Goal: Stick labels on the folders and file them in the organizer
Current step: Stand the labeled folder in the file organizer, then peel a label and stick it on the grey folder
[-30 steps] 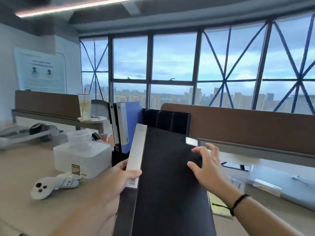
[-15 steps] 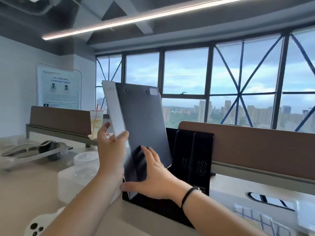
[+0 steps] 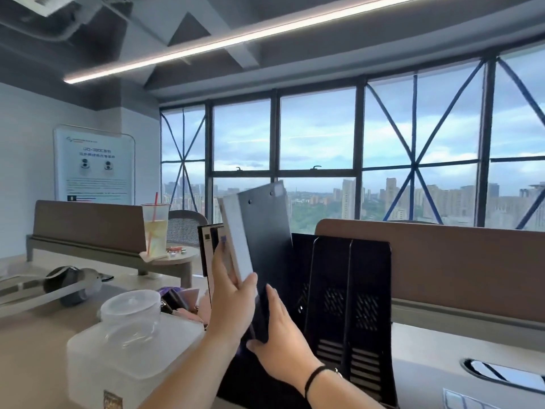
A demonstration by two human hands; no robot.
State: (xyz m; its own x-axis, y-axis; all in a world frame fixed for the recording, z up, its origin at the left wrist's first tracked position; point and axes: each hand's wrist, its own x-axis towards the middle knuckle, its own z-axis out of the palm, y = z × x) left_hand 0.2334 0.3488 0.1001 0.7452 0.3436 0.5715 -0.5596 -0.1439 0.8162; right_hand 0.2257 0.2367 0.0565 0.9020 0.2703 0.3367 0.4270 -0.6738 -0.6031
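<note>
Two hands steer the dark folder (image 3: 265, 246): left hand (image 3: 233, 302) gripping its white spine, right hand (image 3: 277, 335) flat on its cover, so lower it upright into the black organizer (image 3: 348, 290) slot directly beneath.

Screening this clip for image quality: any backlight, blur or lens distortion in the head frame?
Head view: bright windows backlight the scene, leaving the folder and organizer nearly featureless black; wide-angle bending shows in the ceiling light strip; both hands, left and right, look slightly soft.
</note>
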